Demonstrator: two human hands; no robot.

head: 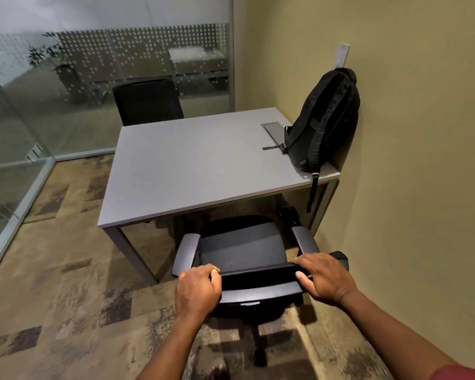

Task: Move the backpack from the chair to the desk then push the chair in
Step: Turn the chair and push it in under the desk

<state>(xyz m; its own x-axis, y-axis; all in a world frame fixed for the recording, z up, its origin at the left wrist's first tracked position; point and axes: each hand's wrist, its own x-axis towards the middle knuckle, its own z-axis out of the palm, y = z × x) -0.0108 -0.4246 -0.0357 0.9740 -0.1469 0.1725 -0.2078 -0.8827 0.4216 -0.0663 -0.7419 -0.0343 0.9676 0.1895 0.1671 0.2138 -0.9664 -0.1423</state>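
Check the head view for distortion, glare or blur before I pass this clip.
Head view: wide-angle bending curves the wall and desk edges; dim warm light, soft shadows beneath the chair; the glass partition is hazy with reflections; both hands, left hand and right hand, and the backpack look reasonably sharp.

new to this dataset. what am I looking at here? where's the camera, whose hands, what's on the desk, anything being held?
There is no robot here: a person does the task with bare hands. The single picture comes from a wide-angle camera on the person's head, looking forward and down, so the room's edges bend.

The left hand and right hand both grip the top edge of the backrest of a black office chair, whose seat sits partly under the grey desk.

On the desk, a black backpack stands upright against the wall, one strap hanging over the edge. Beside it is a small grey panel set into the desktop. A second chair stands on the far side.
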